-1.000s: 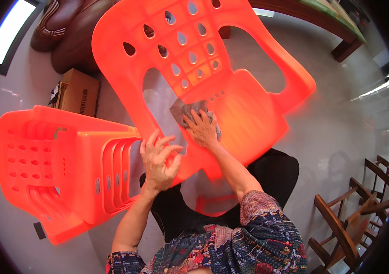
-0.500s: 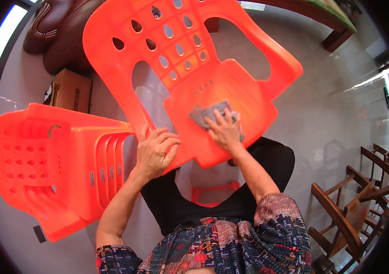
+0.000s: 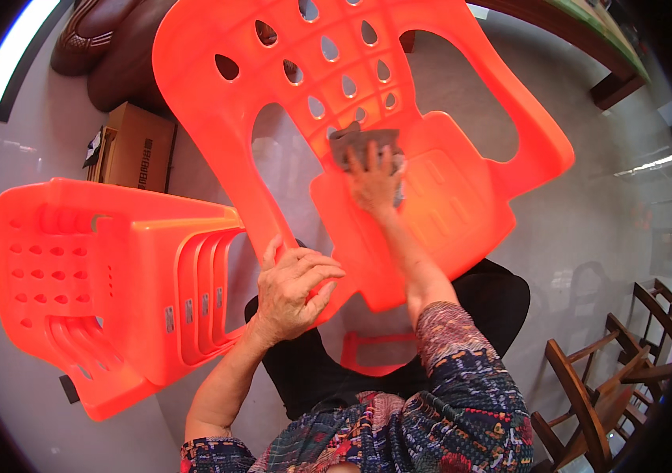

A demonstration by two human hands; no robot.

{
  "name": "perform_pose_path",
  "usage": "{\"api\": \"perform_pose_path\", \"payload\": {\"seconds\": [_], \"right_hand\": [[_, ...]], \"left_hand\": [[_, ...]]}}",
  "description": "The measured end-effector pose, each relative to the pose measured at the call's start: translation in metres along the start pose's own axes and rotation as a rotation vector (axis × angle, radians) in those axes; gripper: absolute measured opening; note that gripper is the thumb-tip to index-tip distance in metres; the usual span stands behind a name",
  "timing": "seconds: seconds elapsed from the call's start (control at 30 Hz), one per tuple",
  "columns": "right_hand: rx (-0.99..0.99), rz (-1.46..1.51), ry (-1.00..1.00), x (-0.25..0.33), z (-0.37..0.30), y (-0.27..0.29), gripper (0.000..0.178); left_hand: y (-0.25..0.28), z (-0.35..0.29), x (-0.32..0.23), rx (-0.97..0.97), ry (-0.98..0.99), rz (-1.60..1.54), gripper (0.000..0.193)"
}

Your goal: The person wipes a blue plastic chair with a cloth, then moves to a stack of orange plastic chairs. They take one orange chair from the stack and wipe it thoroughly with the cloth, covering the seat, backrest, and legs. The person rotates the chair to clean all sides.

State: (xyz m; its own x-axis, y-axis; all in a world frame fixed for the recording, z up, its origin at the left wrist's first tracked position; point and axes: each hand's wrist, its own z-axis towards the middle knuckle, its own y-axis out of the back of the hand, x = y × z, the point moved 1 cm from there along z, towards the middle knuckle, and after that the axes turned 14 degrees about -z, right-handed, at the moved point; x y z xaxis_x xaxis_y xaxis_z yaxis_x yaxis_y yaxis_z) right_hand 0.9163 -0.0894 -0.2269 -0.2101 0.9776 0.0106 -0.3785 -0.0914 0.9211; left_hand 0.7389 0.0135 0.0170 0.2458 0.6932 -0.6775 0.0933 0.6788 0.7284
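A bright orange plastic armchair (image 3: 454, 197) with teardrop holes in its back stands tilted in front of my legs. My right hand (image 3: 375, 180) presses a grey cloth (image 3: 363, 142) against the seat's back edge, where the backrest begins. The fingers lie spread over the cloth and hold it to the plastic. My left hand (image 3: 295, 293) is at the front of the chair's left armrest, thumb up along it and fingers bent loosely over it. Part of that armrest is hidden under the hand.
Several nested orange chairs (image 3: 127, 292) lie on their side at the left. Behind them are a cardboard box (image 3: 140, 150) and dark brown furniture (image 3: 111, 75). A low red stool (image 3: 371, 347) shows between my legs. Wooden chairs (image 3: 580, 402) stand at lower right; a wooden table (image 3: 619, 83) is at upper right.
My right hand and the cloth have slid from the middle of the seat up to its back edge. My left hand stays at the armrest. The whole view has shifted slightly.
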Motion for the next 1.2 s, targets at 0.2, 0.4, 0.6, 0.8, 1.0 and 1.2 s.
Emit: {"api": "perform_pose_path", "payload": {"seconds": [0.2, 0.4, 0.6, 0.8, 1.0, 1.2], "right_hand": [[0.038, 0.226, 0.242, 0.022, -0.062, 0.056, 0.045], [0.141, 0.092, 0.106, -0.038, -0.134, 0.118, 0.043], [0.079, -0.122, -0.285, -0.124, -0.143, 0.128, 0.042], [-0.128, 0.259, -0.838, -0.213, -0.124, 0.067, 0.055], [-0.016, 0.605, -1.227, -0.203, -0.121, 0.077, 0.062], [0.127, 0.636, -1.380, -0.108, -0.167, 0.099, 0.070]], "left_hand": [[-0.001, 0.000, 0.001, -0.009, -0.016, 0.020, 0.016], [-0.006, -0.001, 0.002, -0.029, 0.003, -0.027, 0.012], [-0.004, -0.002, -0.006, -0.039, -0.057, 0.061, 0.010], [-0.006, -0.001, -0.008, -0.010, -0.040, 0.049, 0.011], [-0.006, -0.005, -0.003, -0.029, -0.028, 0.057, 0.010], [-0.008, -0.005, 0.003, -0.035, -0.051, 0.053, 0.012]]}}
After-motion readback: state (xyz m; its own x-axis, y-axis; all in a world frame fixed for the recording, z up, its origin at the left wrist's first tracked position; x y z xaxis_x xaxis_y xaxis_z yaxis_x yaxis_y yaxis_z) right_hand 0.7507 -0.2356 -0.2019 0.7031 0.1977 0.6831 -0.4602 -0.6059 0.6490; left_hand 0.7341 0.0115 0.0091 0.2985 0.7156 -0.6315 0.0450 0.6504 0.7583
